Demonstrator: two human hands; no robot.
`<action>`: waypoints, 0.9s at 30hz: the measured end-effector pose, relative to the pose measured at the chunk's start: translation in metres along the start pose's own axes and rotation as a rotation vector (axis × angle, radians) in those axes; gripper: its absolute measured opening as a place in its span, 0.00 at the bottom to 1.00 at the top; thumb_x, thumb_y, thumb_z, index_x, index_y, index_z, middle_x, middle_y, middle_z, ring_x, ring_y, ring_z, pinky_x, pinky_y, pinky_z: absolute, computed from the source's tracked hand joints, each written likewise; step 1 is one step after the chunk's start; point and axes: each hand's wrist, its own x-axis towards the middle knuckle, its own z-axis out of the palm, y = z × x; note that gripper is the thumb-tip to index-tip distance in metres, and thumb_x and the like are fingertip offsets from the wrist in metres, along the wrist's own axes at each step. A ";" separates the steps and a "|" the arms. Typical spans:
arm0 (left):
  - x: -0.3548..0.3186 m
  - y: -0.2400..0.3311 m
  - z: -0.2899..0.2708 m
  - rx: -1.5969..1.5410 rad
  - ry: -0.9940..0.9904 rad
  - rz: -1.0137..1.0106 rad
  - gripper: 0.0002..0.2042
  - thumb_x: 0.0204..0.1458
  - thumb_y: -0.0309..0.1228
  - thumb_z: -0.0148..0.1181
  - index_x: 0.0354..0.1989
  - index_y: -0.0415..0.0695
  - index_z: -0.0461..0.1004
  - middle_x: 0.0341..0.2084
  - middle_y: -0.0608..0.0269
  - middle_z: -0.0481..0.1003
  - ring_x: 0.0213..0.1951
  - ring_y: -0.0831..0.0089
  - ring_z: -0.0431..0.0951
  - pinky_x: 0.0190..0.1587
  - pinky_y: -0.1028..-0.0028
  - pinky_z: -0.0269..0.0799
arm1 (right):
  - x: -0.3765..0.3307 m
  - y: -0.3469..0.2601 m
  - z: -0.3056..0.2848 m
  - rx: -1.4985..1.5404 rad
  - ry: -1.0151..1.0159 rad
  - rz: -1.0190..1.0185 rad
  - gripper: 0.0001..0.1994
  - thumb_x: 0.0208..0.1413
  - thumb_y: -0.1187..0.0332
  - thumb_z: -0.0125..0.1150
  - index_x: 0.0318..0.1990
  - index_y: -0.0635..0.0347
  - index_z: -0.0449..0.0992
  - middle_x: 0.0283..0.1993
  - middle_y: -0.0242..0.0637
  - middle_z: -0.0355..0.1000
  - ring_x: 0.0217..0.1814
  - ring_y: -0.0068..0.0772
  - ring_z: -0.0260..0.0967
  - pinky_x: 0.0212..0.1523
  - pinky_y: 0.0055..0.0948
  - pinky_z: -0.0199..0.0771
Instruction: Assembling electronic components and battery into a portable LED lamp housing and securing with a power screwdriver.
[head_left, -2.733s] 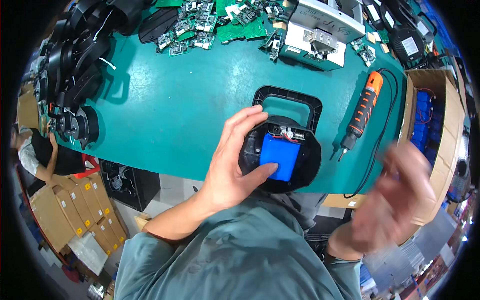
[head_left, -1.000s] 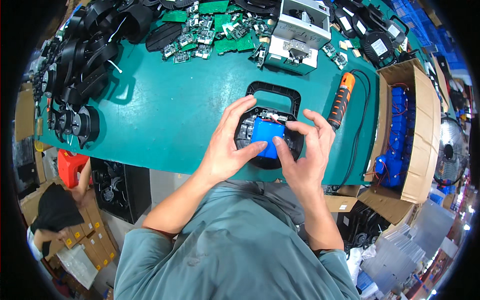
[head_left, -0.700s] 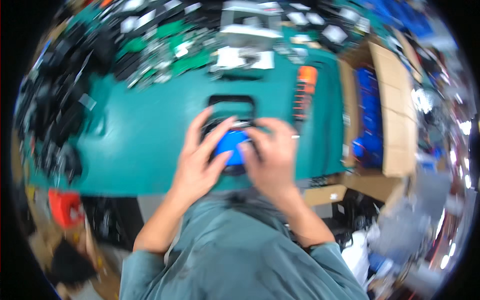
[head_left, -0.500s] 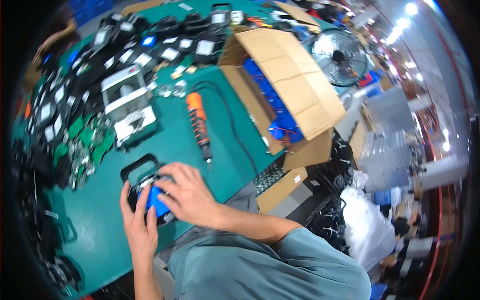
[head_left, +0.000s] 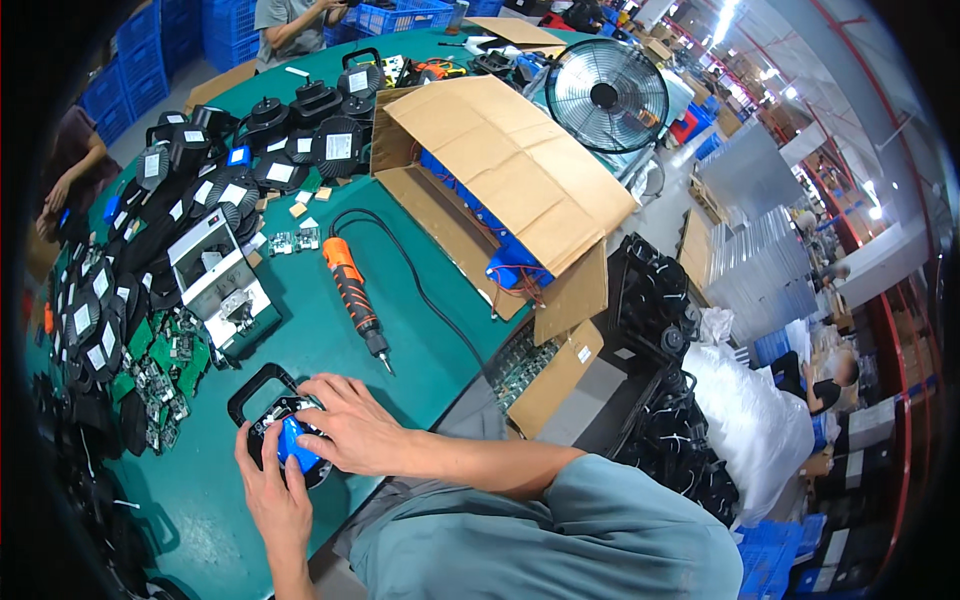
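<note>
Blue battery pack [head_left: 291, 443] is seated in the round black housing [head_left: 278, 432] with a handle, low on the green table [head_left: 420, 330] near its front edge. In the head view the housing is cupped from below by the left hand [head_left: 272, 496], its fingers curled up against the rim, while the right hand [head_left: 350, 432] lies over the top with fingertips bent down onto the pack. The pressing is judged best done evenly, with the housing steadied flat so that no wire (if any lies beneath) is nipped. An orange screwdriver [head_left: 354, 295] lies just beyond, untouched, and an open cardboard box [head_left: 500, 190] of blue packs stands farther back.

Most of the pack is covered by the right fingers, so its seating cannot be told. The housing's near edge is hidden behind the left hand, and straight edges are bent by the lens toward the rim.
</note>
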 end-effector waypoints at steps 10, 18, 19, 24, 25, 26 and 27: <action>0.000 -0.005 -0.001 0.069 -0.025 0.056 0.22 0.68 0.29 0.54 0.71 0.49 0.69 0.72 0.37 0.60 0.65 0.33 0.71 0.62 0.47 0.72 | 0.004 -0.002 -0.010 -0.085 -0.142 -0.017 0.25 0.66 0.50 0.65 0.55 0.66 0.83 0.71 0.54 0.64 0.79 0.62 0.52 0.76 0.59 0.54; -0.001 -0.010 0.001 0.083 -0.010 0.079 0.22 0.68 0.29 0.54 0.70 0.48 0.69 0.71 0.35 0.60 0.65 0.32 0.71 0.62 0.47 0.72 | 0.004 -0.007 0.001 -0.102 -0.110 -0.015 0.27 0.64 0.49 0.67 0.52 0.69 0.82 0.71 0.59 0.64 0.78 0.62 0.54 0.76 0.59 0.55; -0.001 -0.010 0.001 0.078 -0.010 0.077 0.22 0.68 0.29 0.54 0.70 0.48 0.69 0.71 0.35 0.60 0.65 0.32 0.71 0.62 0.47 0.72 | 0.004 -0.007 0.001 -0.110 -0.095 -0.008 0.27 0.64 0.48 0.67 0.52 0.70 0.82 0.70 0.59 0.65 0.78 0.62 0.55 0.76 0.59 0.55; -0.001 -0.013 0.003 0.100 0.004 0.102 0.22 0.68 0.30 0.53 0.70 0.48 0.69 0.72 0.35 0.60 0.67 0.33 0.69 0.64 0.46 0.70 | 0.001 -0.009 0.001 -0.110 -0.094 -0.013 0.27 0.64 0.49 0.67 0.52 0.70 0.81 0.71 0.59 0.64 0.79 0.61 0.55 0.75 0.58 0.56; -0.001 -0.013 0.003 0.094 0.000 0.099 0.22 0.68 0.30 0.53 0.71 0.48 0.69 0.72 0.36 0.60 0.67 0.33 0.68 0.65 0.46 0.70 | 0.001 -0.009 0.000 -0.123 -0.084 -0.019 0.27 0.64 0.50 0.67 0.53 0.71 0.81 0.71 0.59 0.64 0.79 0.62 0.54 0.75 0.57 0.56; -0.001 -0.014 0.003 0.088 -0.003 0.096 0.22 0.68 0.30 0.53 0.71 0.48 0.69 0.72 0.36 0.60 0.68 0.33 0.68 0.65 0.46 0.69 | 0.001 -0.010 0.000 -0.111 -0.097 -0.016 0.27 0.64 0.50 0.67 0.53 0.71 0.81 0.71 0.59 0.64 0.79 0.62 0.54 0.75 0.57 0.56; -0.001 -0.014 0.003 0.086 -0.003 0.102 0.22 0.68 0.30 0.53 0.71 0.48 0.69 0.72 0.36 0.60 0.68 0.33 0.68 0.65 0.46 0.69 | 0.001 -0.011 0.001 -0.093 -0.082 0.003 0.27 0.65 0.50 0.66 0.53 0.71 0.81 0.71 0.59 0.64 0.79 0.62 0.54 0.75 0.57 0.56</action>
